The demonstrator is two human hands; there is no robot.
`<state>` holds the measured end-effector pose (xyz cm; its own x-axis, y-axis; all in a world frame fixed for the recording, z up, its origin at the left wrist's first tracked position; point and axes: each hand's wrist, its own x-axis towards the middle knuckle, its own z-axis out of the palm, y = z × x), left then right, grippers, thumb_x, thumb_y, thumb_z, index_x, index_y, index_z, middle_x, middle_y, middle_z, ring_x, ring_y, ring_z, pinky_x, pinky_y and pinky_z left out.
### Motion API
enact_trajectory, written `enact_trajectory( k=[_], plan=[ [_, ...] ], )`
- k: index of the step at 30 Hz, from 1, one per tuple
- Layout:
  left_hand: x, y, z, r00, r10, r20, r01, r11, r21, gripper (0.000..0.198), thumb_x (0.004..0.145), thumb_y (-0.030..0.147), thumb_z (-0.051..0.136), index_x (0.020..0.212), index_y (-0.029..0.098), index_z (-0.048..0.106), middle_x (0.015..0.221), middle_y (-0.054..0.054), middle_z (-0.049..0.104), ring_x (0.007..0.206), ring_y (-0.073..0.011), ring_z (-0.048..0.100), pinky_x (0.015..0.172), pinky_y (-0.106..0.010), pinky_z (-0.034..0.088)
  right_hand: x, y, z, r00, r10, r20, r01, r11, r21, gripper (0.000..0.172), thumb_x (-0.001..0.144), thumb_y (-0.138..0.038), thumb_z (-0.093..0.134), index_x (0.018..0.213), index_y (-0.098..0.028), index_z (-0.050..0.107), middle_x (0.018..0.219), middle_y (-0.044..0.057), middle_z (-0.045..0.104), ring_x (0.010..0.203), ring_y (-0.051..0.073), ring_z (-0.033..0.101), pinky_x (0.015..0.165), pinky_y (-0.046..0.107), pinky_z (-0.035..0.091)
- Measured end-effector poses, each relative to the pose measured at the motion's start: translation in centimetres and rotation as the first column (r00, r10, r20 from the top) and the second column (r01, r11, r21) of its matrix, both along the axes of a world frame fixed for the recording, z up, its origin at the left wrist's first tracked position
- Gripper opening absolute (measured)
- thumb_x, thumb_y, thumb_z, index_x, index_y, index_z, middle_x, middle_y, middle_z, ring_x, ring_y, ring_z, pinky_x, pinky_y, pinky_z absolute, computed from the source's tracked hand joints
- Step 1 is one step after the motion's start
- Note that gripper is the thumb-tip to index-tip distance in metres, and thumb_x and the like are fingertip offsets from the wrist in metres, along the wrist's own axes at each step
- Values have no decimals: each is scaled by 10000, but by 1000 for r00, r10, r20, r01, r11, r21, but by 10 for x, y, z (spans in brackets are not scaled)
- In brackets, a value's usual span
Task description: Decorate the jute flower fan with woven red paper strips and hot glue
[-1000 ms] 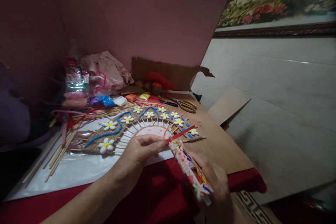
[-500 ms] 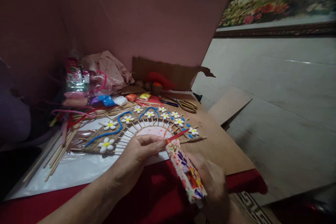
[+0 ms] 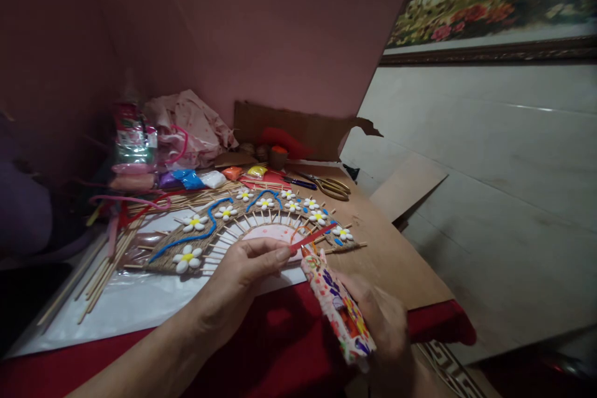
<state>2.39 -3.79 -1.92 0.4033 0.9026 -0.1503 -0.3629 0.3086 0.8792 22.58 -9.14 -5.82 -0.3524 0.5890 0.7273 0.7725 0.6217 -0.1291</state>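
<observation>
1. Slanting in from the lower right, the right hand (image 3: 385,317) wrapped its grip around one glue gun (image 3: 333,301) covered in floral material.
2. Reaching from the lower left, the left hand (image 3: 252,267) pinched one flat red strip (image 3: 318,236) between thumb and fingers, just above the glue gun's nozzle.
3. Beyond lay one arched, twine-wrapped panel (image 3: 165,256) with wooden sticks, bearing ten white-petalled, yellow-centred flowers (image 3: 187,259).
4. Farther back sat one orange packet (image 3: 232,172) and one yellow packet (image 3: 257,171), both plastic.

left hand (image 3: 252,268): bare | left forearm (image 3: 163,345): bare, tapering to wrist | right hand (image 3: 383,317): bare, shadowed
</observation>
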Motion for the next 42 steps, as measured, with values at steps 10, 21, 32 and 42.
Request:
enact_trajectory(
  k=[10,21,32,42],
  plan=[
    [-1,1,-6,1000,-3,-28,4,999,40,159,715,306,703,696,149,682,701,-22,634,668,-126,525,672,-246,380,-8,4,-1,998,56,-24,-57,998,-41,376,927,-361,358,1200,-122,454,915,135,682,757,215,664,637,307,484],
    [0,2,-4,1000,-14,-20,15,999,40,146,696,304,720,707,159,707,710,-9,662,676,-122,532,673,-228,379,-5,5,5,998,45,-44,-45,999,-4,380,941,-388,309,1168,-129,468,858,122,675,713,212,666,594,294,487],
    [-1,1,-6,1000,-6,-24,7,998,61,153,713,300,704,703,148,689,713,-18,644,677,-120,514,675,-243,370,-6,5,-1,998,52,-23,-52,999,-4,389,940,-378,317,1195,-119,457,891,131,677,719,209,659,593,300,468],
    [-1,4,-8,999,37,-40,-35,998,44,178,692,313,725,722,144,681,750,-34,653,727,-139,537,698,-254,362,-3,1,-1,999,36,-39,-37,999,-9,361,943,-336,317,1200,-132,468,917,122,675,749,192,653,621,288,458]
  ],
)
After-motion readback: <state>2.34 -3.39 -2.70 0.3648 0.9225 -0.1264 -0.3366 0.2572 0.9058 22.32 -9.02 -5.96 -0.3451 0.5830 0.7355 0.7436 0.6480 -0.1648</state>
